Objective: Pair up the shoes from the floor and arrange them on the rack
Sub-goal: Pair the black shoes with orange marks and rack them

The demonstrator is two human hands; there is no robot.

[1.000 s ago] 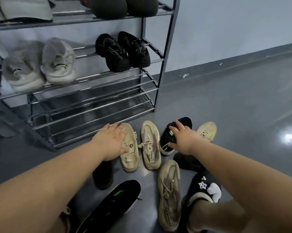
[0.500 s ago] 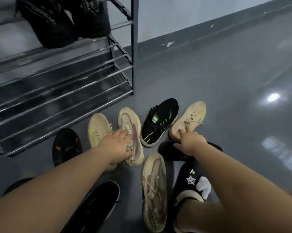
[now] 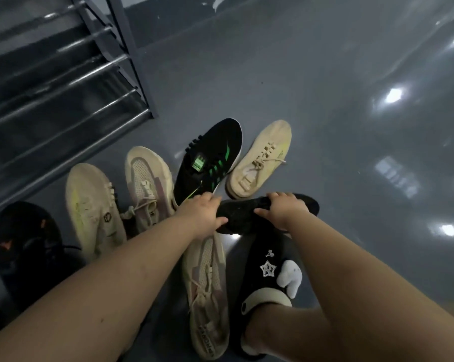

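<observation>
Several loose shoes lie on the grey floor in front of the metal rack (image 3: 64, 82). A plain black shoe (image 3: 244, 212) lies crosswise in the middle. My left hand (image 3: 199, 215) grips its left end and my right hand (image 3: 283, 210) grips its right part. Behind it sit a black shoe with green stripes (image 3: 210, 158) and a beige laced shoe (image 3: 260, 158). To the left are a beige shoe with yellow marks (image 3: 92, 207), a beige-and-pink shoe (image 3: 147, 181) and a black shoe with orange marks (image 3: 24, 244). Another beige-and-pink shoe (image 3: 207, 291) lies under my left forearm.
My foot wears a black slipper with a star charm (image 3: 267, 278) at the lower right of the pile. Only the rack's lowest bars show, at the upper left. Shiny floor stretches to the right, with a dark skirting along the wall at the top.
The view dropped toward the floor. My left hand left the beige shoes and moved right onto the plain black shoe. My right hand came off the beige laced shoe and took the same black shoe.
</observation>
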